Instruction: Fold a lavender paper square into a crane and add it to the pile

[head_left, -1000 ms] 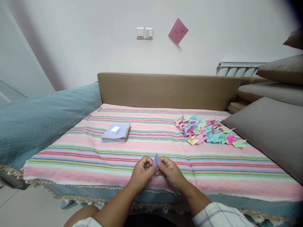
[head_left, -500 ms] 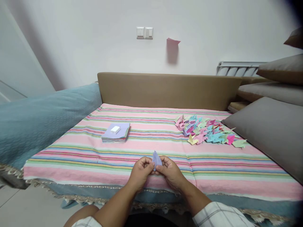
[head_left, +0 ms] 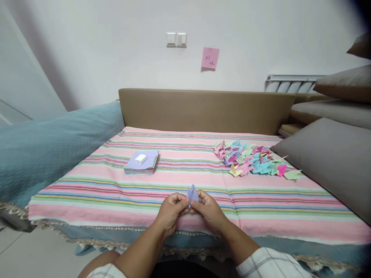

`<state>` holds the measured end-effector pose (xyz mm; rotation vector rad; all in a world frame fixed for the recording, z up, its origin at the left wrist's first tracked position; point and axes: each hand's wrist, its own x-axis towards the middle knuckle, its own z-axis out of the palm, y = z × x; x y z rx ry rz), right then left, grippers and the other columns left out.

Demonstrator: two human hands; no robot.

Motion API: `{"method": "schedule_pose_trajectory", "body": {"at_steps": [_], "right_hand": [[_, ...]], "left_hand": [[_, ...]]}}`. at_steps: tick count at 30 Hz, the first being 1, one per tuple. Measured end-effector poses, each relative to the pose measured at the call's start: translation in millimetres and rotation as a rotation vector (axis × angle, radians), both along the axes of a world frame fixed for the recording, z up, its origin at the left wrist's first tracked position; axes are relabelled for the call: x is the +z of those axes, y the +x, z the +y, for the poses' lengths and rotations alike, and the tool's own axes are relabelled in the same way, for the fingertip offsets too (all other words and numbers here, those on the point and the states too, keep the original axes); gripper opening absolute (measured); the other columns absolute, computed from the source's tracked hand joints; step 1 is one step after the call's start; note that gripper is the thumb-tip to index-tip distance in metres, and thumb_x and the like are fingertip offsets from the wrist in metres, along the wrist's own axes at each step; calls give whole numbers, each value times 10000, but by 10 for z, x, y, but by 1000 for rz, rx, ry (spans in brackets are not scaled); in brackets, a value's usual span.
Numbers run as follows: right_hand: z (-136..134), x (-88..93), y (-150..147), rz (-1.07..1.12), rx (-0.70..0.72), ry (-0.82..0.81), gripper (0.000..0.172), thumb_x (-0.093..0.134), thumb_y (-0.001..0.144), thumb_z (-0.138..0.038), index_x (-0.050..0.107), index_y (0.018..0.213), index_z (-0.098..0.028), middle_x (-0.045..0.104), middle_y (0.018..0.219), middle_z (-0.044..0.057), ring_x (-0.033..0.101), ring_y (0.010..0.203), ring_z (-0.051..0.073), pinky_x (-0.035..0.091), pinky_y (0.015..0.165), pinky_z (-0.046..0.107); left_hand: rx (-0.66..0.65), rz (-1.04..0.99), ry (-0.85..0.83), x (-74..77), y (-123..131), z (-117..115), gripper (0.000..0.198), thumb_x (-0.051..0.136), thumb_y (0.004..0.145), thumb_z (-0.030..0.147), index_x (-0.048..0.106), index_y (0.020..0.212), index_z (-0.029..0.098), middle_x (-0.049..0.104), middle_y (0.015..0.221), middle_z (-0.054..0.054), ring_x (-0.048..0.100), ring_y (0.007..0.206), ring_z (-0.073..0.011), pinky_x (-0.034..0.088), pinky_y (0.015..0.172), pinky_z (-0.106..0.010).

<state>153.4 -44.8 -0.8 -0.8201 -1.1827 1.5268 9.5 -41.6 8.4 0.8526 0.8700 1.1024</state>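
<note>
A small folded lilac paper piece (head_left: 191, 192) stands up between my two hands over the near part of a striped pink cloth (head_left: 116, 181). My left hand (head_left: 171, 210) pinches its left side with closed fingers. My right hand (head_left: 210, 211) pinches its right side the same way. Both hands rest low on the cloth near its front edge.
A stack of coloured paper squares (head_left: 142, 163) with a small white block (head_left: 140, 158) on top lies at mid-left. A heap of several folded paper cranes (head_left: 252, 162) lies at the right. Grey cushions (head_left: 330, 162) flank the right, a teal blanket (head_left: 43, 150) the left. A pink note (head_left: 210, 58) hangs on the wall.
The pink note on the wall has swung from tilted to hanging flat and lower. The lilac paper has shifted slightly between my fingers; both hands stay in place.
</note>
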Motion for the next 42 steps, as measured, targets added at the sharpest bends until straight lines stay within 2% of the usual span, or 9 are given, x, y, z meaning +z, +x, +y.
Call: {"method": "schedule_pose_trajectory", "body": {"at_steps": [6, 10, 15, 19, 23, 29, 36, 39, 42], "right_hand": [[19, -24, -12, 21, -30, -47, 412, 761, 626, -474, 540, 806, -176, 589, 614, -39, 530, 538, 94, 426, 565, 237], [23, -71, -25, 77, -35, -64, 394, 766, 633, -451, 538, 794, -174, 596, 618, -37, 534, 540, 89, 422, 557, 223], [-2, -51, -40, 186, -18, -174, 418, 801, 599, -413, 551, 833, -173, 605, 662, -33, 536, 544, 75, 425, 550, 206], [0, -37, -16, 163, 6, -210, 408, 827, 568, -373, 570, 804, -160, 602, 650, -30, 535, 547, 74, 425, 550, 202], [19, -56, 19, 111, 1, -192, 386, 824, 562, -387, 564, 735, -158, 584, 604, -30, 516, 529, 83, 409, 525, 211], [18, -74, 29, 26, 43, -135, 368, 812, 574, -385, 576, 732, -152, 575, 601, -37, 494, 508, 74, 392, 523, 213], [0, -93, 54, 39, 112, -152, 360, 818, 569, -362, 592, 762, -159, 578, 623, -43, 493, 508, 75, 389, 520, 213], [3, -93, 63, 40, 118, -148, 366, 820, 564, -367, 588, 757, -160, 580, 623, -42, 492, 510, 77, 389, 523, 216], [7, -66, 58, 14, 95, -111, 360, 809, 577, -381, 579, 743, -160, 575, 611, -39, 481, 510, 79, 376, 524, 218]], "left_hand": [[-33, 19, -43, 30, 3, -22, 377, 822, 553, 393, 569, 643, 128, 641, 576, -6, 620, 568, -116, 465, 576, -210], [-57, 0, 9, 66, 9, -36, 369, 848, 518, 341, 575, 631, 121, 652, 566, -16, 620, 549, -115, 467, 565, -207], [-35, -47, -42, 55, 8, -25, 385, 857, 497, 347, 578, 635, 120, 657, 594, -11, 633, 559, -126, 500, 617, -241], [-56, -28, -24, 30, -14, -12, 377, 855, 502, 349, 589, 636, 118, 646, 594, -7, 618, 554, -110, 483, 593, -214], [-46, 22, -53, 48, -28, -13, 377, 852, 500, 363, 601, 651, 127, 621, 602, 15, 593, 563, -89, 461, 566, -188], [-4, 2, -59, 93, -20, -19, 403, 857, 476, 387, 600, 641, 124, 603, 594, 24, 562, 559, -76, 463, 567, -186], [-143, -57, -83, 157, -44, -57, 418, 848, 489, 419, 592, 640, 125, 629, 605, -10, 600, 576, -125, 495, 623, -260], [-153, -19, -52, 152, -43, -54, 415, 819, 527, 458, 609, 664, 126, 611, 578, -9, 576, 547, -120, 480, 604, -257], [-81, 115, 67, 123, -43, -31, 389, 778, 571, 481, 621, 648, 134, 573, 555, 11, 523, 531, -101, 440, 566, -228]]}}
